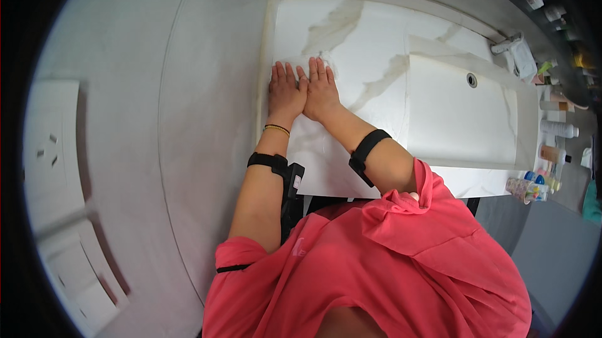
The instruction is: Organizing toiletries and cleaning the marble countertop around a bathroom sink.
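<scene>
On the left part of a white marble-patterned countertop [324, 150], close to the wall, both hands lie flat with the fingers pointing away from me. Beneath the fingers is a thin white cloth or tissue [331, 61], mostly covered, its edge showing beyond the right fingertips. My left hand [286, 93] presses down near the corner strip along the wall. Touching it thumb to thumb, my right hand [320, 91] rests just to its right. Neither hand has its fingers curled around anything. What lies under the palms is hidden.
To the right, a rectangular white basin [463, 121] with a round metal drain [471, 80] is sunk into the counter. Several bottles [558, 128] and a patterned cup [518, 188] line the far right edge. A grey wall [214, 79] bounds the left side, bearing a socket [49, 150].
</scene>
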Tool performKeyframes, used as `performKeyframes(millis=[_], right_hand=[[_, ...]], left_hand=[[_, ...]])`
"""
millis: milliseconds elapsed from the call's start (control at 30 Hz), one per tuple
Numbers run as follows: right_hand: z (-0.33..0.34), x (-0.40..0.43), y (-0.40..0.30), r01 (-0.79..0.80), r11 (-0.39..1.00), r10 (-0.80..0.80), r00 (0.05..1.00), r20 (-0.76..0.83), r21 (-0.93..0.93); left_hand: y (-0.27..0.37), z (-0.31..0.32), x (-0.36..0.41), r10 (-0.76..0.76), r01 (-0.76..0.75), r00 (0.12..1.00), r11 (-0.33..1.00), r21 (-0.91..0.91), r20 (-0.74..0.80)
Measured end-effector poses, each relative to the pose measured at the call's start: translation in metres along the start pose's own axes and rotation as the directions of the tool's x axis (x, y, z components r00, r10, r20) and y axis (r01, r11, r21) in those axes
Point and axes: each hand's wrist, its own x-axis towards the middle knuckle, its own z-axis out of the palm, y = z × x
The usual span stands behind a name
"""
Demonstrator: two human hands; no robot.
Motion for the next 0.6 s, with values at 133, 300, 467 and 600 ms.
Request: performKeyframes(millis=[133,300,467,600], right_hand=[[-0.001,0.017,0.013,-0.010,1.000,0.010,1.000,-0.026,-0.007],[-0.018,0.041,0.041,-0.031,0.999,0.031,0.999,-0.013,-0.032],[-0.021,0.052,0.064,-0.046,0.995,0.045,0.999,-0.011,-0.088],[-0.024,0.046,0.061,-0.055,0.997,0.055,0.998,-0.008,-0.061]], left_hand=[[0.006,0.002,0.022,0.008,-0.009,1.000,1.000,0.022,0.014],[0.031,0.000,0.057,0.001,-0.002,0.999,0.999,0.032,0.037],[0.048,0.007,0.074,0.029,-0.029,0.999,0.999,0.020,0.027],[0.051,0.001,0.067,0.016,-0.019,0.999,0.998,0.062,0.047]])
